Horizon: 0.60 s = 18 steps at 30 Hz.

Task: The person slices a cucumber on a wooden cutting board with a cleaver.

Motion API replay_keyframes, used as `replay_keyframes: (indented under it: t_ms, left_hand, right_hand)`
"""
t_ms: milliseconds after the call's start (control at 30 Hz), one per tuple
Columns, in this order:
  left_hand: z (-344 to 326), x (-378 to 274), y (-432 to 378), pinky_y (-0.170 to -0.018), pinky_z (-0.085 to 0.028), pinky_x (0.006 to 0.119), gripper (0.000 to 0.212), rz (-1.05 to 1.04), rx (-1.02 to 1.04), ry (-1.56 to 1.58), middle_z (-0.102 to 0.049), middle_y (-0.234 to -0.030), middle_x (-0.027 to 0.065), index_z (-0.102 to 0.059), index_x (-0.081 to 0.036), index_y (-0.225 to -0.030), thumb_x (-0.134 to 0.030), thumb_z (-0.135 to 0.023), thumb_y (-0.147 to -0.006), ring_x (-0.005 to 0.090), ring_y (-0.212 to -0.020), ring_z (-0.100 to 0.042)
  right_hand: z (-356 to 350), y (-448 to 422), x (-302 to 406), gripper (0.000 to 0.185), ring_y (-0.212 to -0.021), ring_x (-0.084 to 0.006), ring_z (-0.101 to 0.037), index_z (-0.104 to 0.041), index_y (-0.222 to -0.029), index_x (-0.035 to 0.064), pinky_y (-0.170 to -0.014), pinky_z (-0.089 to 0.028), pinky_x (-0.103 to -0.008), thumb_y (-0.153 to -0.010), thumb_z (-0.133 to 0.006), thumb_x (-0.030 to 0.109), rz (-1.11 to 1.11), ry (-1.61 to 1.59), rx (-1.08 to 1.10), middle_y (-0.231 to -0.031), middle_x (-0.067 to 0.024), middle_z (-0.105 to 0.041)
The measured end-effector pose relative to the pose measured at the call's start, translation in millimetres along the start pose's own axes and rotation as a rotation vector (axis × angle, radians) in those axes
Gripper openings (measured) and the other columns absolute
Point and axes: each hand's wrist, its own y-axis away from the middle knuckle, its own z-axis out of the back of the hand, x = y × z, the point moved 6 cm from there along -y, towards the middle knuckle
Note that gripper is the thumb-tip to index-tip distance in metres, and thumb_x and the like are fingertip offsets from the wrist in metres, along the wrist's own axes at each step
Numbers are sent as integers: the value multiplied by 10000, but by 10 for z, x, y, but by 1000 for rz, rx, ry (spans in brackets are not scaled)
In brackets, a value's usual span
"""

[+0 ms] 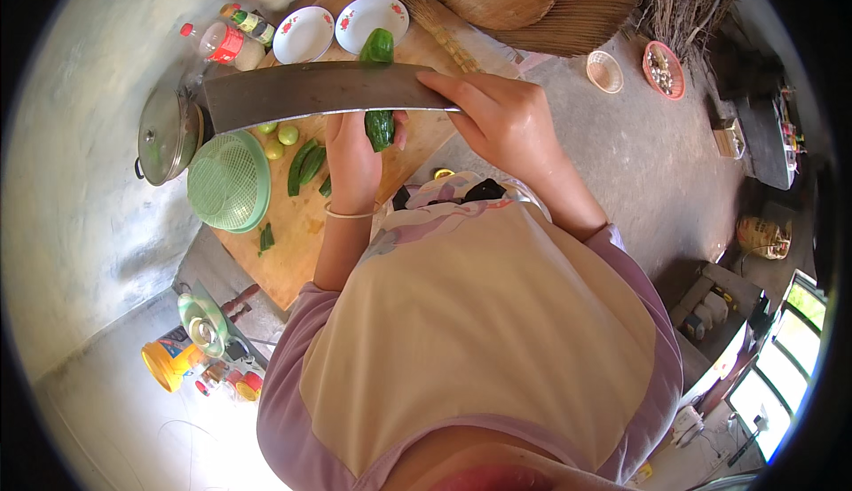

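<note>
My right hand (516, 115) grips a broad cleaver (306, 95), its blade stretching leftward over the table. Behind and below the blade, my left hand (356, 155) holds a dark green cucumber-like vegetable (380, 133) upright; its top end shows beyond the blade. The blade crosses the vegetable's middle and hides part of it and of my left fingers. Whether the edge touches it I cannot tell. On the wooden table (293, 255), long green vegetable pieces (307, 163) lie left of my left wrist, near small round pale-green fruits (288, 134). More green scraps (266, 237) lie nearer me.
A green plastic colander (229, 181) and a lidded pot (163, 135) stand at the left. Two floral dishes (303, 35), bottles (229, 45) and a straw whisk broom (439, 25) lie beyond the blade. Baskets (604, 72) sit on the floor to the right.
</note>
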Motion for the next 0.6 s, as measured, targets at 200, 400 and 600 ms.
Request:
replay_keyframes:
  t_ms: [200, 400, 600]
  left_hand:
    - [69, -51, 52, -457, -436, 281, 237, -23, -70, -38, -593, -766, 127, -528, 10, -989, -184, -394, -1003, 173, -567, -550]
    - [96, -83, 129, -477, -429, 263, 184, -138, -188, -43, -594, -827, 92, -518, 0, -986, -152, -414, -999, 151, -572, -538]
    - [122, -57, 172, -524, -457, 275, 196, -226, -189, -180, -595, -893, 70, -529, -20, -1027, -186, -428, -1003, 145, -687, -579]
  right_hand:
    - [-75, -77, 48, 416, -647, -257, -624, -650, -1095, 90, -549, -496, -351, -687, -658, 11, 24, -66, 16, -772, -70, -643]
    - [-247, -73, 141, 439, -583, -226, -588, -646, -1104, 106, -505, -482, -338, -674, -657, 19, 53, 77, 1, -694, -36, -579]
    - [-309, -60, 219, 463, -539, -187, -557, -650, -1098, 111, -460, -458, -315, -644, -653, 20, 63, 106, -85, -649, -12, -534]
